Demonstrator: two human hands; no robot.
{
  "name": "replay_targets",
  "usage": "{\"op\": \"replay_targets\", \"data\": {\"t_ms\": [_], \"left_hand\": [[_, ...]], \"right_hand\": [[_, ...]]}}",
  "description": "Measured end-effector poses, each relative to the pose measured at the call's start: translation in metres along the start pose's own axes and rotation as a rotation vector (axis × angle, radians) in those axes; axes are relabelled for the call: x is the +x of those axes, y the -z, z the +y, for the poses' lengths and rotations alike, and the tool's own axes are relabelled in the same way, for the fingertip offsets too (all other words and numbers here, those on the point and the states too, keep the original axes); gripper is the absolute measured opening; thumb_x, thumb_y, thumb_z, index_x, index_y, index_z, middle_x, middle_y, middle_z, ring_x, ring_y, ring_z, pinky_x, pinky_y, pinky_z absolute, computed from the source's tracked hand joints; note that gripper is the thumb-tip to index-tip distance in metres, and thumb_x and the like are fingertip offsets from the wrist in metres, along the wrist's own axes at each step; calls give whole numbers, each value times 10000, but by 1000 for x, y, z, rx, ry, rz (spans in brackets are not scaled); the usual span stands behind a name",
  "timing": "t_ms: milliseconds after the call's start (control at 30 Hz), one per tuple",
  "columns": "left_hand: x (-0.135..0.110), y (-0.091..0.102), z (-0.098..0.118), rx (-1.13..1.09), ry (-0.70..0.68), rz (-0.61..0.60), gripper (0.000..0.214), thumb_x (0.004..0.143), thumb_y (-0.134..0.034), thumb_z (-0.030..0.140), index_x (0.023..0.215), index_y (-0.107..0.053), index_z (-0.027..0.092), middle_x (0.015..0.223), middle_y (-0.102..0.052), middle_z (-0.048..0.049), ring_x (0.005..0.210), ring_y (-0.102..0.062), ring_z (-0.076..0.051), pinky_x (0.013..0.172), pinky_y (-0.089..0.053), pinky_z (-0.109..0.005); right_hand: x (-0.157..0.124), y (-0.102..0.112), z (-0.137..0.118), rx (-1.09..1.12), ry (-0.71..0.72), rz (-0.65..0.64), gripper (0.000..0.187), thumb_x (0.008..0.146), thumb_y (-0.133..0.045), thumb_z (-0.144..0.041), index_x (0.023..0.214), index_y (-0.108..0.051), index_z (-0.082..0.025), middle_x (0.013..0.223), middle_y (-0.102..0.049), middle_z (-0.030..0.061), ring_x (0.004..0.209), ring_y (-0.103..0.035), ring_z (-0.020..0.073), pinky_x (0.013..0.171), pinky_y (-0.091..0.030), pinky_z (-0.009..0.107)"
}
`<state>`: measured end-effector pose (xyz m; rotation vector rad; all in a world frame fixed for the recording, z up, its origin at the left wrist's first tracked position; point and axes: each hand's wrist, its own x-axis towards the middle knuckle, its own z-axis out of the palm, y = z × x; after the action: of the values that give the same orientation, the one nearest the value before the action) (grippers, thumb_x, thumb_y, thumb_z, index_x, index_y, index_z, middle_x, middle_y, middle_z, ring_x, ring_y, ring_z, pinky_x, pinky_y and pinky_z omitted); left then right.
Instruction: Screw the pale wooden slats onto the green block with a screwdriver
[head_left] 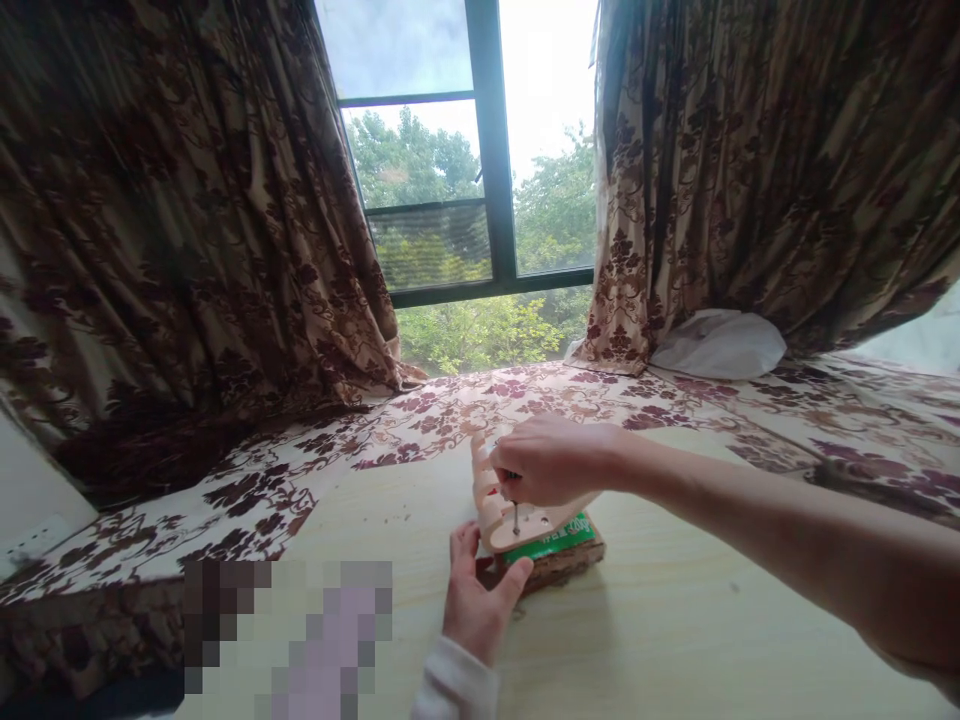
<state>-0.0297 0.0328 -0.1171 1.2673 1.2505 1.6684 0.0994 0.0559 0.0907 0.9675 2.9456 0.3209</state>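
A flat wooden piece with a row of rounded prongs lies on a brown block with a green label, on a pale wooden table. My right hand is closed in a fist round a small tool whose thin metal shaft points down onto the wooden piece. My left hand rests on the table at the block's near left corner. Its thumb and fingers press against the block and the edge of the wooden piece.
Floral brown curtains hang left and right of a window, and floral cloth covers the sill behind the table. A white crumpled bag lies at the back right. A blurred patch sits at the lower left.
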Motion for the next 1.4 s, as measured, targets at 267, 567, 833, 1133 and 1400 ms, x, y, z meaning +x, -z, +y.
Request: {"op": "replay_targets", "data": {"t_ms": [267, 567, 833, 1133, 1400], "left_hand": [[0, 1, 7, -1, -2, -11, 605, 568, -717, 460, 1071, -523, 185, 1052, -558, -73, 881, -594, -183, 733, -487, -288], [0, 4, 11, 12, 16, -40, 586, 557, -731, 435, 1049, -526, 190, 1029, -567, -63, 858, -596, -177, 744, -493, -299], [-1, 1, 11, 2, 12, -34, 612, 561, -722, 459, 1071, -518, 189, 1047, -557, -71, 857, -598, -177, 725, -495, -290], [0, 0, 2, 5, 10, -20, 590, 561, -716, 468, 1042, -519, 189, 1011, -560, -63, 837, -595, -170, 706, -492, -282], [-1, 0, 8, 19, -3, -25, 578, 570, -712, 462, 1035, -518, 178, 1014, -551, -63, 814, -594, -155, 695, -491, -269]], "right_hand": [[-5, 10, 3, 14, 12, -40, 264, 717, -528, -292, 915, -670, -190, 824, -674, 79, 661, -557, 166, 500, -283, 256], [-2, 0, 7, 35, 0, -20, 253, 738, -458, -271, 823, -672, -169, 805, -674, 91, 645, -551, 165, 480, -263, 261], [-5, 4, 7, 36, 17, -34, 285, 699, -530, -265, 939, -669, -200, 847, -677, 75, 697, -570, 177, 511, -278, 261], [1, 5, 5, 44, 21, -90, 288, 722, -479, -253, 895, -693, -170, 811, -675, 104, 634, -548, 163, 506, -291, 265], [-1, 12, 4, 23, -20, -95, 316, 699, -509, -285, 930, -683, -159, 824, -675, 112, 645, -552, 183, 507, -310, 270]]}}
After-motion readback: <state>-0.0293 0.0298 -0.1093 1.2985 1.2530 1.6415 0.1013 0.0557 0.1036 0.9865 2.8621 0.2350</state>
